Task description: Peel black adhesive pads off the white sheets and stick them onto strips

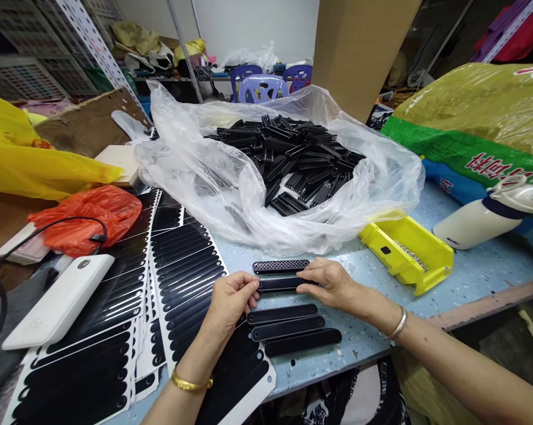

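In the head view, my left hand (235, 295) pinches the left end of a slim black strip (278, 285) with rounded ends. The other end is between the thumb and fingers of my right hand (328, 280). Just beyond it lies a black bar (279, 266) with a lattice-patterned face. Nearer to me, several smooth black bars (288, 327) lie side by side on the blue speckled table (359, 330). To the left, white-backed sheets (189, 274) carry rows of black strips of similar shape, and my left forearm crosses them.
A clear plastic bag (195, 171) full of loose black bars (293, 147) stands at the back. On the right are a yellow bin (412, 254) with small metal parts and a white bottle (483, 221). A white power bank (60, 304) and orange bag (91, 218) lie left.
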`<state>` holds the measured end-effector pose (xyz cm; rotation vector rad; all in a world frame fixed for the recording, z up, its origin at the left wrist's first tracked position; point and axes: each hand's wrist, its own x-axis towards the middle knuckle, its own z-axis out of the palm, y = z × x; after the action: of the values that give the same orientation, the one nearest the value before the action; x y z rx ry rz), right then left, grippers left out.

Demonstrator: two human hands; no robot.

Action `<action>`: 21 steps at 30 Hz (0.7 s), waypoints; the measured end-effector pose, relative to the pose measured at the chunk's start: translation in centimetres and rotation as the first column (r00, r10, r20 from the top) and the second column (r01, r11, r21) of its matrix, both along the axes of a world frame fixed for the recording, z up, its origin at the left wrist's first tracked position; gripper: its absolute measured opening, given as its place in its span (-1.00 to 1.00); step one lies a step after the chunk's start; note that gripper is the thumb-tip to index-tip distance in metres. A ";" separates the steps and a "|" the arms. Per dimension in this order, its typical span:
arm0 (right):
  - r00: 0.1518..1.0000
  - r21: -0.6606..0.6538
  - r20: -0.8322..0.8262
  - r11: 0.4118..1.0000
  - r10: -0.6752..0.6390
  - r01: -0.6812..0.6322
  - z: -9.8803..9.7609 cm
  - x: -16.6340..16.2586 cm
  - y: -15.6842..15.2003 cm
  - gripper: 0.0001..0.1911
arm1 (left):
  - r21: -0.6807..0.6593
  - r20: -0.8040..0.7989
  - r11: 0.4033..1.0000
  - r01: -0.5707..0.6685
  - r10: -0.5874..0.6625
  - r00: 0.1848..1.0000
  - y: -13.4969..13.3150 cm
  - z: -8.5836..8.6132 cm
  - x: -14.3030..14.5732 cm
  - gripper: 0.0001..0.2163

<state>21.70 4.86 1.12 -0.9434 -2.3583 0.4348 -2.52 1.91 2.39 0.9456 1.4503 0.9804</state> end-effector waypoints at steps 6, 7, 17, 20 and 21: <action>0.997 0.062 -0.067 0.998 0.037 -0.033 0.3 0.1 -0.3 -0.71 | 0.002 -0.010 1.000 -0.004 0.004 1.000 -0.1 0.0 0.0 -0.78; 0.996 0.075 -0.080 0.997 0.033 -0.027 0.5 0.0 -0.3 -0.71 | 0.003 -0.014 1.000 -0.007 0.007 1.000 -0.1 0.0 0.0 -0.78; 0.998 0.036 -0.050 0.999 0.036 -0.034 0.5 -0.1 -0.6 -0.72 | 0.014 -0.024 1.000 -0.025 0.025 0.999 -0.2 -0.2 0.1 -0.79; 0.998 0.021 -0.049 0.999 0.032 -0.031 0.2 0.0 -0.6 -0.72 | 0.015 -0.023 1.000 -0.019 0.020 1.000 -0.2 -0.3 0.1 -0.77; 0.998 0.018 -0.046 0.999 0.030 -0.029 0.2 0.0 -0.6 -0.72 | 0.018 -0.024 1.000 -0.016 0.016 1.000 -0.1 -0.4 0.0 -0.77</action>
<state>21.73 4.30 1.28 -0.8823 -2.3330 0.4430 -2.49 1.77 2.00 0.9627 1.4740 0.9978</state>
